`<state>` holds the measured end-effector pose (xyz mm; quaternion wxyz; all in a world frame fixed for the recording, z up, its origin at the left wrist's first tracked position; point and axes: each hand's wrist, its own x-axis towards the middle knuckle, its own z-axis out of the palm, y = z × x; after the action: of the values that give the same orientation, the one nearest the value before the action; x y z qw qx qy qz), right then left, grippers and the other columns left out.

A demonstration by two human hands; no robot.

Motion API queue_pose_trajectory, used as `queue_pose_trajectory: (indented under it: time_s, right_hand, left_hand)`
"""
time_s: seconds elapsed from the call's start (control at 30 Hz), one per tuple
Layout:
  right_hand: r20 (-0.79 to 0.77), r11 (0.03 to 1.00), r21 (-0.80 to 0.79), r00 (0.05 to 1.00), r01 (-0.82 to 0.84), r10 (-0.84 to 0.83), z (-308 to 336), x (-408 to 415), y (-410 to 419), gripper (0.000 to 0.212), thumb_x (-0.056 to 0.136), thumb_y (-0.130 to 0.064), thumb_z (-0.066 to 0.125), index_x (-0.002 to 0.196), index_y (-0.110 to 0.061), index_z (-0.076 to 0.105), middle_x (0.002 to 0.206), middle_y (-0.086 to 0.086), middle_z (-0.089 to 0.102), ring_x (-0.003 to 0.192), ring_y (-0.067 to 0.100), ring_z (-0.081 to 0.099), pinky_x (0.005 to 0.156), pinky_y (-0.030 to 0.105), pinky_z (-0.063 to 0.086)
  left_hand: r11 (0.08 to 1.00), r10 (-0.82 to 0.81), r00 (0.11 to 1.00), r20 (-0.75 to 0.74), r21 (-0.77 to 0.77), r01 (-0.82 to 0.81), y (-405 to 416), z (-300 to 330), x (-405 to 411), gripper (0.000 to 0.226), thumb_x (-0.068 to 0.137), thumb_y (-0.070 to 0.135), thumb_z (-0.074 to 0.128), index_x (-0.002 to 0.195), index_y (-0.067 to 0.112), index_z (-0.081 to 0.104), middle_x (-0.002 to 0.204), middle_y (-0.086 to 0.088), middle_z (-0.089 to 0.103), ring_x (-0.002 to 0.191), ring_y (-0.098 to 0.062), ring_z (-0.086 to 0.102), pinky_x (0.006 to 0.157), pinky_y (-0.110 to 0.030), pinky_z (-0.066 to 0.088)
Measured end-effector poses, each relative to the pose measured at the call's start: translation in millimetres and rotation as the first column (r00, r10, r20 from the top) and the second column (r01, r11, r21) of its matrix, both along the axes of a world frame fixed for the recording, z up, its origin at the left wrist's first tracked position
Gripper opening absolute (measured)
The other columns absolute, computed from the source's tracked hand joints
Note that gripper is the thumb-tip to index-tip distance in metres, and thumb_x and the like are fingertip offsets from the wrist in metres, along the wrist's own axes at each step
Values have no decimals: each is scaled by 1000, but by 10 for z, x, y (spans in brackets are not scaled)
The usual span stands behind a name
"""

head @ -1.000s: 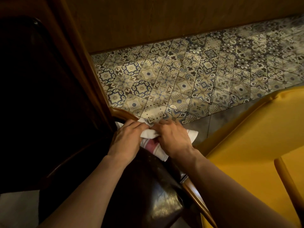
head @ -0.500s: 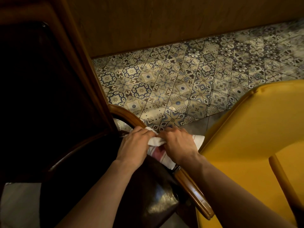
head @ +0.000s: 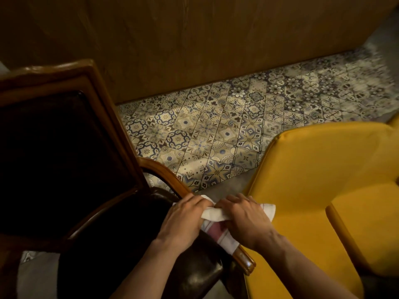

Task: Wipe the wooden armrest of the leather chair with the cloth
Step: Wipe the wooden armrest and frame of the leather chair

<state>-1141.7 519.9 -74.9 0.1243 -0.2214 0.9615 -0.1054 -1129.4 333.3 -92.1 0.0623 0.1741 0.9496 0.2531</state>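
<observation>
White cloth (head: 218,214) with a red stripe is draped over the wooden armrest (head: 170,175) of the dark leather chair (head: 64,152), toward the armrest's front end. Left hand (head: 183,219) and right hand (head: 246,221) are pressed on the cloth, fingers curled closed around it, knuckles nearly touching. Yellow chair (head: 319,173) is sat just beside the armrest. Patterned tile floor (head: 216,126) beyond. No readable writing or labels.

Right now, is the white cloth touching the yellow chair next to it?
Cannot tell. In the head view the cloth has its right end overlapping the yellow chair in the picture, but from above no contact or gap shows; it may hang over it.
</observation>
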Motion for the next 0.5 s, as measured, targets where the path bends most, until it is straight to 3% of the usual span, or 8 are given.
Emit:
queue_pose_trajectory:
  time_s: [0.1, 0.23, 0.4, 0.5]
  right_hand:
    - [21, 999, -46, 999, 29, -29, 305, 120, 134, 45, 77, -31, 62, 122, -34, 55, 115, -7, 61, 108, 21, 53, 87, 36, 38]
    - [-2, 994, -81, 997, 75, -75, 748, 237, 226, 42, 76, -27, 64, 116, -33, 56, 111, -5, 64, 102, 24, 59, 79, 35, 36]
    - [-186, 986, -99, 971, 135, -152, 1440, 250, 340, 25, 78, -22, 61, 103, -27, 58, 98, 1, 70, 85, 28, 64, 63, 32, 37]
    - [-303, 984, -103, 937, 148, -173, 1901, 240, 419, 24, 80, -22, 61, 103, -28, 57, 93, 1, 70, 79, 28, 65, 61, 33, 40]
  left_hand:
    - [999, -42, 999, -26, -18, 42, -3, 320, 73, 53, 80, 3, 60, 122, 35, 54, 118, 14, 56, 113, -9, 44, 90, -29, 45]
    - [996, -71, 996, -58, -50, 68, 6, 819, 110, 54, 80, 0, 61, 123, 30, 56, 122, 12, 55, 117, -11, 44, 95, -32, 45]
    - [992, -103, 982, -159, -90, 89, 151, 1617, 56, 53, 79, 1, 69, 124, 28, 58, 123, 11, 53, 117, -12, 45, 100, -32, 42]
    - [995, -74, 972, -224, -84, 56, 252, 2082, 25, 54, 80, 2, 70, 126, 28, 57, 125, 11, 52, 117, -10, 44, 101, -31, 40]
